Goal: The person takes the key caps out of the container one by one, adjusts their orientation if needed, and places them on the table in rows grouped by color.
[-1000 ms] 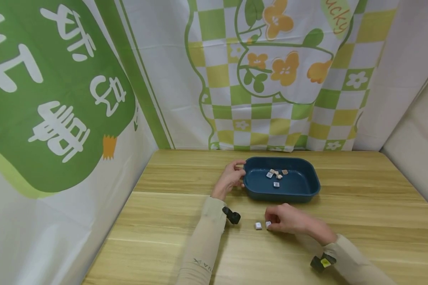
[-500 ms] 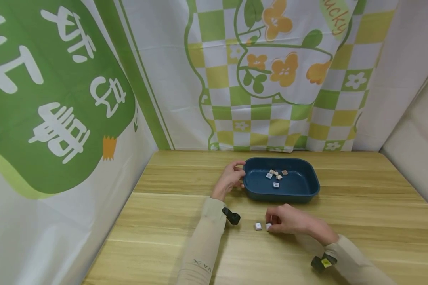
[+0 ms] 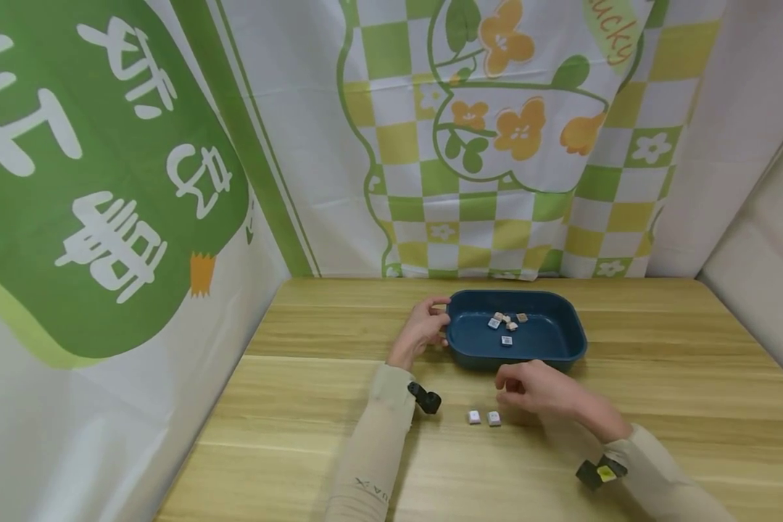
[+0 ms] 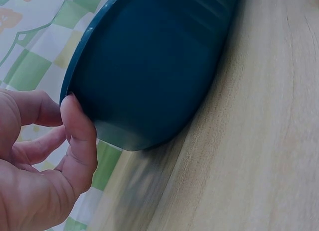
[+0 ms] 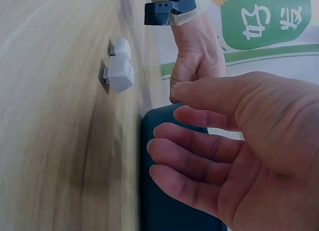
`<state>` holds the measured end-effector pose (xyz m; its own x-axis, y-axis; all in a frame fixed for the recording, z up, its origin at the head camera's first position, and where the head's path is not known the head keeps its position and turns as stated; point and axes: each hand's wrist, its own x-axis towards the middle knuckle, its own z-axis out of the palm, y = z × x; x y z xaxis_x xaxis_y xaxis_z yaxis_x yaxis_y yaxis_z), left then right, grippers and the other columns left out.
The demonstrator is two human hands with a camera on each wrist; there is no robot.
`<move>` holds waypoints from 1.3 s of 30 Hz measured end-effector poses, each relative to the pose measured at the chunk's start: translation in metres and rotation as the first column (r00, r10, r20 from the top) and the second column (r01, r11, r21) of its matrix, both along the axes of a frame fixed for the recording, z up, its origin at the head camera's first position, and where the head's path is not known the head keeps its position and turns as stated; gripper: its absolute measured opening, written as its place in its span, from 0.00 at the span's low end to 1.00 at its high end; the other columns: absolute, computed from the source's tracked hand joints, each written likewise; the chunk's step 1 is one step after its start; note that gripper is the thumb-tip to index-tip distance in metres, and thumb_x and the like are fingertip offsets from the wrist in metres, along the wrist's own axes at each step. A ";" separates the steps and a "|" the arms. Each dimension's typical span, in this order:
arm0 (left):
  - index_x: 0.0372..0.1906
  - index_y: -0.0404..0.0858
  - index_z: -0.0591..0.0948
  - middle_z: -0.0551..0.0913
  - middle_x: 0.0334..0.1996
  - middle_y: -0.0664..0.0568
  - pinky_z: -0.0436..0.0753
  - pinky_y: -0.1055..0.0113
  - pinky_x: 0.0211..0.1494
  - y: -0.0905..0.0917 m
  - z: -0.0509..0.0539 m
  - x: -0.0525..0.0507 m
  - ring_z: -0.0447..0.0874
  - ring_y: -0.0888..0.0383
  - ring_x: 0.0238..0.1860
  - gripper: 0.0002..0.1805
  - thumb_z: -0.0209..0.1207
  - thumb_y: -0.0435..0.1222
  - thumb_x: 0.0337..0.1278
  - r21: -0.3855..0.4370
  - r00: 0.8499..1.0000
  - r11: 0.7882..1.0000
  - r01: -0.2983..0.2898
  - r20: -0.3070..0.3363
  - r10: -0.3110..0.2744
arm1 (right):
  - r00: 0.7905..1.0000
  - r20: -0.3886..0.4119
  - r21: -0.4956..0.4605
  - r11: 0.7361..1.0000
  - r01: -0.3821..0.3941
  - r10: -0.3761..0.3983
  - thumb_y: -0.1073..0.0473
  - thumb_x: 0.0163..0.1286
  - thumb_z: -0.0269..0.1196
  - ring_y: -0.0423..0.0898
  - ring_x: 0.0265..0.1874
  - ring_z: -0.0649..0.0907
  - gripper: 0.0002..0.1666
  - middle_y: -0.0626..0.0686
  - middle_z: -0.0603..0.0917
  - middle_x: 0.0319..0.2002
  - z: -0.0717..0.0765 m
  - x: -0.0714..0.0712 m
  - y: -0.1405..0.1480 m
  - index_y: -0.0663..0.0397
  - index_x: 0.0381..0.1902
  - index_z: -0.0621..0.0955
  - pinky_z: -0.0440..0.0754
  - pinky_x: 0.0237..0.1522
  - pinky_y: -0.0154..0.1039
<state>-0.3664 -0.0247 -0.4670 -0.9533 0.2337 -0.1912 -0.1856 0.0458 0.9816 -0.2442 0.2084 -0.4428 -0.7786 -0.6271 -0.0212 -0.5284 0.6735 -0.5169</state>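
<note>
My left hand (image 3: pixel 420 330) pinches the left end of a dark blue rectangular basin (image 3: pixel 479 357). In the left wrist view, the thumb (image 4: pixel 79 141) presses the basin's outer wall near the rim. Two white keycaps (image 3: pixel 494 418) sit side by side on the table in front of the basin. Over the table between the keycaps and the basin, my right hand (image 3: pixel 548 391) has loosely bent fingers and holds nothing. The right wrist view shows the keycaps (image 5: pixel 121 74) apart from the fingertips (image 5: pixel 158 172), with small dark parts under them.
Inside the basin lie several small pieces, some white-topped (image 3: pixel 507 341) and some tan (image 3: pixel 521 317). The wooden table (image 3: pixel 300 406) meets a white side curtain (image 3: pixel 261 290) on the left and a checkered curtain (image 3: pixel 457 206) at the back.
My right hand has let go of the right-hand keycap and moved up and away toward the basin. The keycap stays beside the other one. My left hand keeps its place on the basin.
</note>
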 end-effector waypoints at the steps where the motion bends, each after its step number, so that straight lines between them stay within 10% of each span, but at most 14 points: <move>1: 0.65 0.41 0.73 0.73 0.56 0.35 0.77 0.67 0.21 0.000 0.000 0.000 0.77 0.51 0.33 0.27 0.50 0.25 0.60 0.001 1.000 1.000 0.001 -0.001 -0.001 | 1.000 -0.003 -0.004 1.000 -0.001 0.001 0.53 0.68 0.64 0.32 0.27 0.76 0.05 0.38 0.80 0.29 0.001 0.000 0.000 0.45 0.39 0.82 0.77 0.30 0.29; 19: 0.64 0.41 0.74 0.75 0.46 0.44 0.78 0.69 0.20 0.000 0.003 0.002 0.77 0.52 0.33 0.26 0.51 0.25 0.60 0.004 1.000 1.000 0.005 -0.008 -0.005 | 0.983 -0.164 -0.100 0.993 0.068 -0.084 0.52 0.68 0.64 0.32 0.28 0.76 0.05 0.39 0.81 0.29 0.018 -0.020 0.002 0.46 0.36 0.82 0.79 0.31 0.30; 39: 0.62 0.42 0.75 0.72 0.40 0.50 0.77 0.69 0.19 0.001 0.000 0.000 0.77 0.55 0.30 0.25 0.50 0.25 0.60 0.005 1.000 1.000 -0.006 -0.014 0.006 | 0.960 -0.160 -0.218 0.957 0.193 -0.230 0.58 0.69 0.63 0.36 0.23 0.77 0.05 0.44 0.83 0.29 0.013 -0.057 0.008 0.50 0.42 0.81 0.76 0.25 0.32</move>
